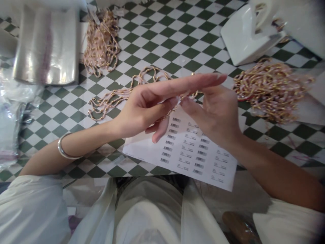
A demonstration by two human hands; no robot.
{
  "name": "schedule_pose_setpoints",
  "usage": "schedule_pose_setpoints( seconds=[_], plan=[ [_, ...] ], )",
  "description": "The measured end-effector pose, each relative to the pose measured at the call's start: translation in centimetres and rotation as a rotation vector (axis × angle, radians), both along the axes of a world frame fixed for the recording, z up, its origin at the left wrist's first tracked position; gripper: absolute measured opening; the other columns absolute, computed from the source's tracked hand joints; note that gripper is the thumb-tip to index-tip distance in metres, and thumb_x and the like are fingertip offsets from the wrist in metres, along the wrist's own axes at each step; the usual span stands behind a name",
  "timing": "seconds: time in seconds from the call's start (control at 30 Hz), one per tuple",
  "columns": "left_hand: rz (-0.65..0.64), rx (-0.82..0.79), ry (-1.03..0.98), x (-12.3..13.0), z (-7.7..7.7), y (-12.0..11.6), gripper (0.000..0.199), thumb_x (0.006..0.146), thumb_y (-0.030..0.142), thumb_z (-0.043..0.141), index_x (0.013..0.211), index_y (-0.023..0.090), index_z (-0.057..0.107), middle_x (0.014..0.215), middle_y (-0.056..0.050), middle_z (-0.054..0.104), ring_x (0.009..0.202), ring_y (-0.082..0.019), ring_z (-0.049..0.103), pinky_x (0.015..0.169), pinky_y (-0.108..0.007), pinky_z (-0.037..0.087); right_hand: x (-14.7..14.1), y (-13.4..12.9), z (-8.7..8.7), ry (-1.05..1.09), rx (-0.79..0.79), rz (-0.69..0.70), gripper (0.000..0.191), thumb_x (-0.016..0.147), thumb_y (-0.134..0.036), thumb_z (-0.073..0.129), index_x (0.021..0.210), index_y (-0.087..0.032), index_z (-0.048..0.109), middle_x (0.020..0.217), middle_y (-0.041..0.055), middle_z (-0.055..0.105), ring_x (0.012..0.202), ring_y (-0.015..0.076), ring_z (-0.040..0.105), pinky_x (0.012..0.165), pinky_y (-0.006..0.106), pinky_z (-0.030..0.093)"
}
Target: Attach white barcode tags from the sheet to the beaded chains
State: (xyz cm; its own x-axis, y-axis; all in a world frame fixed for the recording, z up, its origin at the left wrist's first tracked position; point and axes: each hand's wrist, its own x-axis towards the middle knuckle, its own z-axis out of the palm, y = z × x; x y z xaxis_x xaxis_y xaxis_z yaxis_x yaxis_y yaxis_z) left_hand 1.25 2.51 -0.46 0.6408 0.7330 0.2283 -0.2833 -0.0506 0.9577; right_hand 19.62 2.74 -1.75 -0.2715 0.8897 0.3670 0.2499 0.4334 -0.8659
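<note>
Above a sheet of barcode labels, my left hand and my right hand meet at the fingertips. A pink-and-gold beaded necklace lies in loops on the table to the left, and its strands run up behind my left hand. Gold beads show below my left thumb and between the two hands. My left thumb is bent in a pinch while the index finger stretches to the right. My right thumb and fingers are closed at the same spot. What exactly sits between the tips is partly hidden.
Bunches of beaded necklaces lie at the back left and on the right. A stack of clear plastic bags is at the far left, with more plastic below it. A white container stands at the back right on the checkered tablecloth.
</note>
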Motion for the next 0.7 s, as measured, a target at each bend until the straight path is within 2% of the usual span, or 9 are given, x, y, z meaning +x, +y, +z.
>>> schedule_pose_setpoints(
  seconds=[0.17, 0.33, 0.53, 0.7],
  plan=[
    [-0.081, 0.016, -0.043, 0.07, -0.2, 0.2, 0.047, 0.095, 0.016, 0.038, 0.135, 0.038, 0.051, 0.148, 0.007, 0.046, 0.045, 0.005, 0.061, 0.038, -0.001, 0.042, -0.04, -0.01, -0.16, 0.018, 0.014, 0.005, 0.014, 0.087, -0.043, 0.062, 0.09, -0.029, 0.064, 0.086, -0.0007, 0.064, 0.09, 0.0188, 0.062, 0.084, 0.04, 0.05],
    [-0.006, -0.072, -0.058, 0.26, 0.3, -0.43, 0.043, 0.097, 0.014, 0.038, 0.13, 0.034, 0.058, 0.143, 0.006, 0.052, 0.045, 0.005, 0.06, 0.035, -0.001, 0.041, -0.07, -0.1, -0.05, 0.027, 0.0, 0.009, 0.012, 0.087, -0.039, 0.062, 0.088, -0.028, 0.064, 0.087, -0.0015, 0.065, 0.09, 0.0173, 0.061, 0.085, 0.038, 0.05],
    [-0.078, 0.009, -0.027, 0.18, 0.03, -0.09, 0.046, 0.097, 0.016, 0.036, 0.135, 0.037, 0.051, 0.145, 0.006, 0.049, 0.046, 0.004, 0.062, 0.038, 0.0, 0.041, -0.19, -0.13, 0.08, 0.041, -0.025, 0.015, 0.012, 0.086, -0.036, 0.063, 0.082, -0.025, 0.061, 0.085, 0.0004, 0.063, 0.089, 0.0176, 0.061, 0.083, 0.038, 0.049],
    [-0.038, -0.026, -0.01, 0.19, 0.18, -0.21, 0.041, 0.097, 0.021, 0.04, 0.132, 0.036, 0.056, 0.143, 0.006, 0.052, 0.043, 0.005, 0.059, 0.036, -0.001, 0.041, -0.24, -0.09, -0.05, 0.058, -0.029, 0.027, 0.013, 0.085, -0.038, 0.064, 0.082, -0.025, 0.061, 0.086, 0.0014, 0.063, 0.091, 0.0193, 0.062, 0.085, 0.04, 0.05]
  ],
)
